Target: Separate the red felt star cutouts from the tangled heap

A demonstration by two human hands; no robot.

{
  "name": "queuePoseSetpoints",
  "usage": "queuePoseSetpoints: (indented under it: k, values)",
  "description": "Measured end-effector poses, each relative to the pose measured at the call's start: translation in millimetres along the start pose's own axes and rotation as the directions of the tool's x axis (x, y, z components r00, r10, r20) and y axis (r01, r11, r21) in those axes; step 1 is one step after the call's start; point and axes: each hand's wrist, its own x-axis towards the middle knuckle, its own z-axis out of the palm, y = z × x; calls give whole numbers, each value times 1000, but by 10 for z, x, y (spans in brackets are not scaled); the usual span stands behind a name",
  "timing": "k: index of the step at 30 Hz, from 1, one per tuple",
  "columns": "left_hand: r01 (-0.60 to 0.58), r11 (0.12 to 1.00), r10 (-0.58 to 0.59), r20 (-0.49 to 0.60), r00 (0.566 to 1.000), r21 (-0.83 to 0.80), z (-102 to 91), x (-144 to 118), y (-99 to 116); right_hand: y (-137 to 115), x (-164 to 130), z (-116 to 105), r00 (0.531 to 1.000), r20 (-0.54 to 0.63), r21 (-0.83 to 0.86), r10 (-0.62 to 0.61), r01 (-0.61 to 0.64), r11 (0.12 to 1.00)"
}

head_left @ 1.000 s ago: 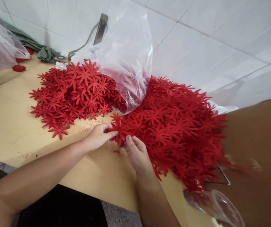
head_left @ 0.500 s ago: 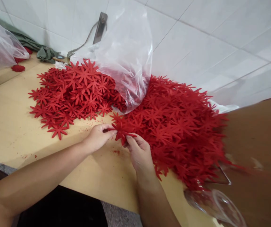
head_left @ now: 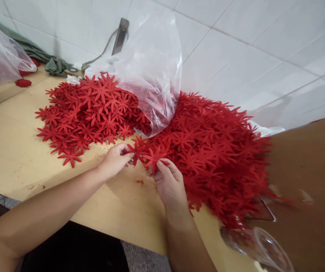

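Observation:
Between thumb and fingers, my left hand (head_left: pixel 117 159) pinches a red flower-shaped cutout (head_left: pixel 136 150) with narrow petals. My right hand (head_left: pixel 170 183) grips another red flower cutout (head_left: pixel 154 158) close beside it, the petal tips almost meeting. Both are held above the table, in front of the heaps. Behind my left hand lies a pile of loose red flower cutouts (head_left: pixel 91 113). A larger, denser heap of red flower cutouts (head_left: pixel 213 151) rises just right of and behind my right hand.
A clear plastic bag (head_left: pixel 157 75) covers part of the piles. Against the right side stands a brown board (head_left: pixel 307 170), with a clear plastic cup (head_left: pixel 259 245) lying before it. Green cloth (head_left: pixel 56 66) and another plastic bag (head_left: pixel 6 56) are at the back left of the table (head_left: pixel 9 151).
The two flower cutouts, earlier bunched together between my hands, are now apart. My left hand has moved slightly left and up with one; my right hand keeps the other, turned more face-on.

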Motion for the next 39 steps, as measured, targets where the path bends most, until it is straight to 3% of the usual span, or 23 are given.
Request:
queuePoseSetpoints:
  k: [7,13,20,31,39]
  values:
    - [-49,996,42,90,995,77,60,-31,-60,26,26,-28,993,98,-137,60,-46,989]
    - [-84,984,70,97,993,155,64,-32,-114,16,-12,74,988,156,-224,-2,37,974]
    - [-111,979,83,165,983,172,61,-2,-204,36,26,25,997,73,-309,-38,59,949]
    - [-125,978,103,135,985,167,59,-6,-183,-18,23,-55,986,22,-395,-163,159,905]
    - [-144,975,123,128,984,170,45,21,-229,-16,32,-65,986,-77,-310,-148,118,943]
